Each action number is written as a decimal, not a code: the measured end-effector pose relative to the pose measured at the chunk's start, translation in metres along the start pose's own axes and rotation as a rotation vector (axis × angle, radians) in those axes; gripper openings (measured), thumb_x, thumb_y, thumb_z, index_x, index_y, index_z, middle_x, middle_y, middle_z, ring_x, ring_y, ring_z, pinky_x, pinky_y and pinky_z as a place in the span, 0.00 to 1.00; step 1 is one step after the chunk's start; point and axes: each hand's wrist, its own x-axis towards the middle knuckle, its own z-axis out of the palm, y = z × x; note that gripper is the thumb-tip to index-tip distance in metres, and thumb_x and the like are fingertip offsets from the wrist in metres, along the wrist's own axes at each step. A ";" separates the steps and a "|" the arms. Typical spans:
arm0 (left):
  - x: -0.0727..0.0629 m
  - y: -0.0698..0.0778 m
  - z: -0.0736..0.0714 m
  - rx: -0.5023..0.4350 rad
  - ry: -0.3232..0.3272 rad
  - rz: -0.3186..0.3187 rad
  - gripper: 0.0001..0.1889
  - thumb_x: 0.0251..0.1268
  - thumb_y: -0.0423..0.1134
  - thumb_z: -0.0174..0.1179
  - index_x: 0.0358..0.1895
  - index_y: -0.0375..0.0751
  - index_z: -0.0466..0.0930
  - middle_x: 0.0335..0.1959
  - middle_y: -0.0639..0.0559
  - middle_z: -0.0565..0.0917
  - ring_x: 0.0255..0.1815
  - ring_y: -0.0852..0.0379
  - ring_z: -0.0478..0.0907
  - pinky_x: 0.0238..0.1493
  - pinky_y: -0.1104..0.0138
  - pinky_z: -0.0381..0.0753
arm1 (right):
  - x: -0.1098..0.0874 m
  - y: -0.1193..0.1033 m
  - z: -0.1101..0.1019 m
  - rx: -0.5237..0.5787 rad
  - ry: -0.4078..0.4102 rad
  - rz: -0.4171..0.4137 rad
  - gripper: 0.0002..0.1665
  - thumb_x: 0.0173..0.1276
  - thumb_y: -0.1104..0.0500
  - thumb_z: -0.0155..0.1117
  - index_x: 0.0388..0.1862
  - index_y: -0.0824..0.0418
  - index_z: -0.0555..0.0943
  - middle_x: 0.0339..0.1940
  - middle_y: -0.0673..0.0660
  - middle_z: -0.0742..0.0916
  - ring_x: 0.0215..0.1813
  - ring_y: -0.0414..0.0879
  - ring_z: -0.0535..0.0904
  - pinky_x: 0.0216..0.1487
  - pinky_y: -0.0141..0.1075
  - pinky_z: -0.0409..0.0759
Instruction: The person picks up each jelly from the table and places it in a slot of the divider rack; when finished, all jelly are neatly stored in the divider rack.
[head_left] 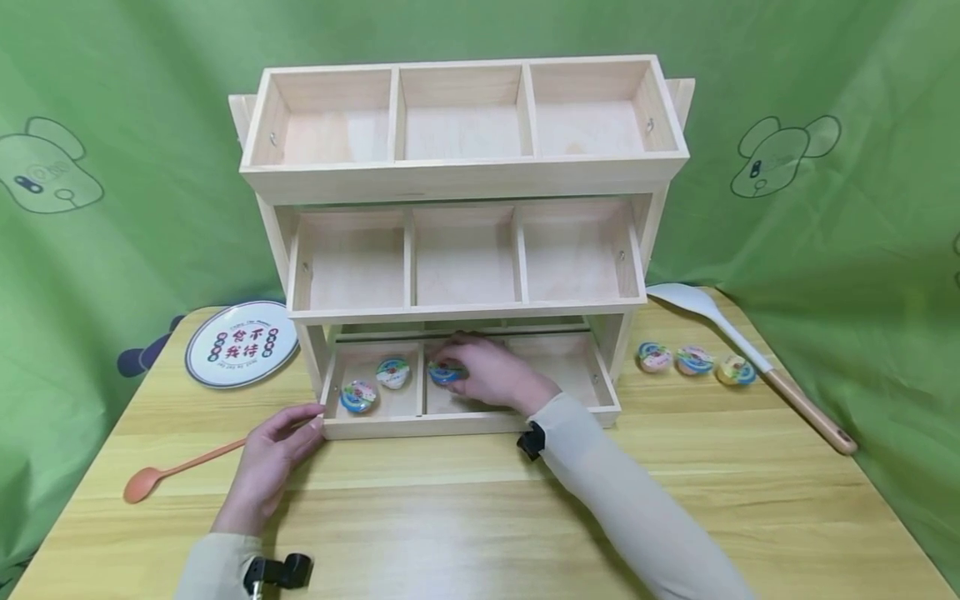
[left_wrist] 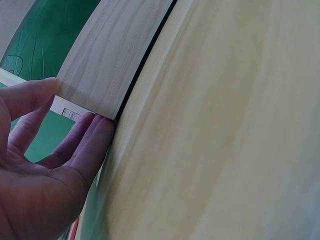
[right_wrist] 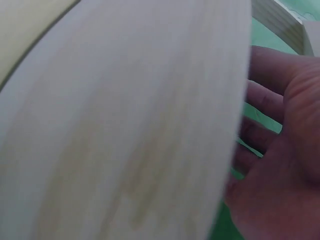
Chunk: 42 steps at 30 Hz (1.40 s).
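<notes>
My right hand reaches into the middle compartment of the lowest wooden tray and pinches a small jelly cup with a blue printed lid. In the right wrist view that hand shows behind the tray's front wall, which hides the cup. Two more jelly cups, one near the front and another behind it, sit in the left compartment. At the tray's front left corner, my left hand holds the wood between thumb and fingers; the left wrist view shows the fingertips against the tray's end.
Above are a middle tray and a top tray, each with three compartments. Three jelly cups line the table's right, beside a white ladle. A plate and an orange spoon lie left. Green cloth surrounds the table.
</notes>
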 end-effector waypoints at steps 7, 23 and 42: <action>0.000 0.001 -0.001 -0.001 -0.002 -0.009 0.20 0.69 0.30 0.59 0.60 0.24 0.72 0.61 0.37 0.69 0.52 0.58 0.79 0.60 0.63 0.78 | -0.012 -0.002 -0.007 0.034 0.001 0.010 0.29 0.62 0.59 0.72 0.62 0.60 0.78 0.64 0.58 0.78 0.61 0.53 0.75 0.65 0.45 0.74; 0.000 0.002 0.000 -0.002 0.009 -0.030 0.19 0.69 0.30 0.59 0.60 0.25 0.72 0.62 0.38 0.68 0.52 0.58 0.79 0.61 0.64 0.78 | -0.042 0.002 -0.019 0.097 0.027 0.069 0.29 0.64 0.59 0.71 0.63 0.62 0.77 0.63 0.59 0.78 0.63 0.55 0.73 0.68 0.49 0.71; 0.000 0.003 -0.001 0.008 0.008 -0.041 0.20 0.70 0.30 0.59 0.61 0.25 0.71 0.63 0.36 0.68 0.52 0.59 0.79 0.61 0.64 0.77 | -0.069 0.007 -0.028 0.063 0.060 0.051 0.27 0.67 0.56 0.68 0.62 0.64 0.76 0.60 0.59 0.80 0.61 0.55 0.75 0.66 0.49 0.74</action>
